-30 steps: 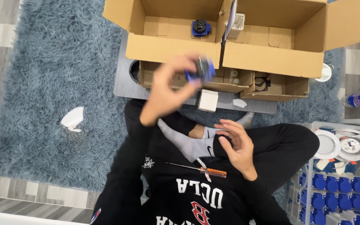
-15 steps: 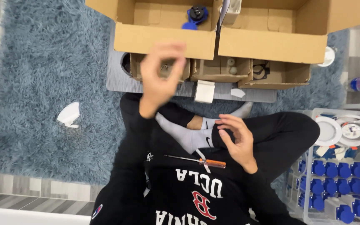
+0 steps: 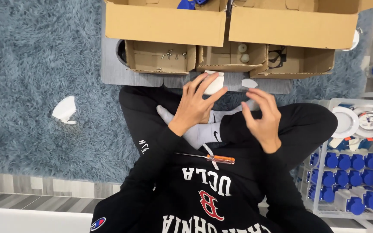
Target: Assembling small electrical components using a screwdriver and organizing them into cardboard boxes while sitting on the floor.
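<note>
Hands come first in the head view. The left hand (image 3: 195, 105) curls its fingers over a small white part (image 3: 214, 84) and seems to grip it lightly, just above the crossed legs. The right hand (image 3: 262, 114) is open and holds nothing; its fingers are bent a little, near the left hand but not touching it.

The white part sits at the fingertips, close to the near edge of the grey board (image 3: 113, 73). The grip looks loose, so the part could slip out and fall. If it drops, it could roll into the fluffy blue rug (image 3: 31, 64) and be hard to find there.

A screwdriver (image 3: 210, 158) with an orange handle lies across the lap. It could slide off if the legs shift.

Three small open boxes stand in a row just past the hands. The left box (image 3: 158, 56) has loose screws in it, the middle box (image 3: 232, 54) has small white pieces, and the right box (image 3: 296, 58) has a black ring. A quick reach could bump a flap and tip the screws out.

Two big boxes (image 3: 165, 21) close off the far side. A clear bin (image 3: 324, 207) of blue parts (image 3: 346, 162) stands close by the right knee, so room is tight there. The left side has more open rug, with only a white scrap (image 3: 64, 110) on it.
</note>
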